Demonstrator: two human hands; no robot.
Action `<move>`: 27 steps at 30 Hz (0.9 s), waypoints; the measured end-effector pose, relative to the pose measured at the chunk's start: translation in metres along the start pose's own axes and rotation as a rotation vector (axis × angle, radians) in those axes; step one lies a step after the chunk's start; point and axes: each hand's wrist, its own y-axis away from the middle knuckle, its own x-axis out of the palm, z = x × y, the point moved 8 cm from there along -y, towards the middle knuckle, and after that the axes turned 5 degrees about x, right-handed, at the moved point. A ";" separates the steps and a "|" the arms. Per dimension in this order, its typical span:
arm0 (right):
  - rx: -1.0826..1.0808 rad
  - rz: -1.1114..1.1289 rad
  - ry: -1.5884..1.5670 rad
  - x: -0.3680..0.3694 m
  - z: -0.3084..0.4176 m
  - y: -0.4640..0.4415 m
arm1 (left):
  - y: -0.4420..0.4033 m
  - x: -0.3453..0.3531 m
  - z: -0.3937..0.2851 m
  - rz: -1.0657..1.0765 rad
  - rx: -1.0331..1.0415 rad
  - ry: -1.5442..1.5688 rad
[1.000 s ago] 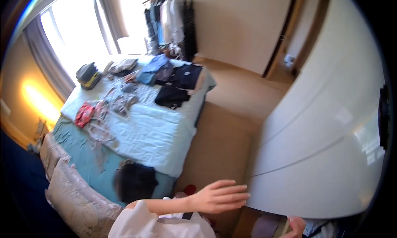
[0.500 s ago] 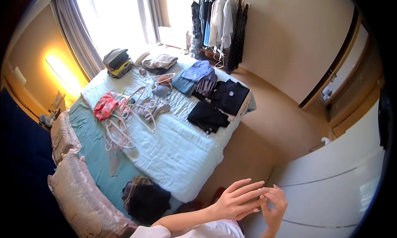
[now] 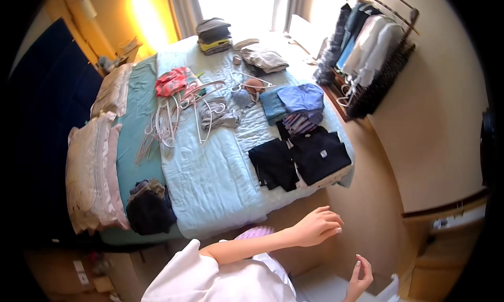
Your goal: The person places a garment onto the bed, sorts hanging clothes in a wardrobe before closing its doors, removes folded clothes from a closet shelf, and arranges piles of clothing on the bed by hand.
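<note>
My left hand reaches out past the near edge of the bed, over the floor, with loosely bent fingers a little apart and nothing in them. Lower and to the right is my right hand, cut off by the bottom edge at the wrist. Its thumb and fingers point upward with a small gap, and no object shows between them. The two hands are apart from each other. Nearest to them on the bed lie flat black garments, beyond my left hand.
Tangled hangers, a red patterned cloth, blue clothes and folded stacks cover parts of the bed. A dark clothes pile sits by the pillows. Right of the bed stands a clothes rack.
My hands, touching at the fingers before, have separated, with the right one now lower. The view has turned, so the bed sits straighter and the rack lies further right.
</note>
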 end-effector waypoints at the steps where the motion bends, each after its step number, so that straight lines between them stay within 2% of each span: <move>1: -0.078 0.018 0.005 0.001 0.006 -0.030 | -0.018 -0.003 0.016 -0.043 -0.005 -0.039; 2: -0.157 0.020 0.006 0.005 0.012 -0.053 | -0.034 -0.005 0.028 -0.063 0.001 -0.058; 4: -0.206 -0.017 0.066 0.004 0.016 -0.101 | -0.057 0.002 0.061 -0.058 -0.128 -0.003; 6: -0.271 -0.110 0.181 -0.002 0.029 -0.140 | -0.086 0.011 0.083 -0.051 -0.110 -0.018; 8: -0.249 -0.130 0.111 -0.010 0.034 -0.166 | -0.114 0.032 0.105 0.175 -0.190 -0.061; 12: -0.182 -0.198 -0.043 -0.025 0.000 -0.213 | -0.155 0.044 0.135 0.220 -0.218 -0.156; 16: -0.100 -0.166 -0.036 -0.022 -0.040 -0.250 | -0.170 0.039 0.155 0.254 -0.295 -0.151; 19: 0.050 -0.036 -0.047 -0.008 -0.051 -0.284 | -0.167 0.044 0.198 0.176 -0.416 -0.134; 22: -0.025 0.091 -0.070 0.002 -0.048 -0.333 | -0.163 0.060 0.230 0.203 -0.727 -0.407; 23: -0.088 0.089 -0.089 -0.001 -0.048 -0.351 | -0.172 0.066 0.231 0.187 -0.735 -0.413; 25: -0.142 0.126 -0.108 -0.010 -0.050 -0.386 | -0.188 0.090 0.235 0.358 -0.851 -0.465; 26: -0.178 0.151 -0.125 -0.017 -0.050 -0.404 | -0.204 0.099 0.230 0.330 -0.858 -0.470; 27: -0.196 0.154 -0.135 -0.025 -0.054 -0.420 | -0.234 0.087 0.207 -0.019 -0.652 -0.490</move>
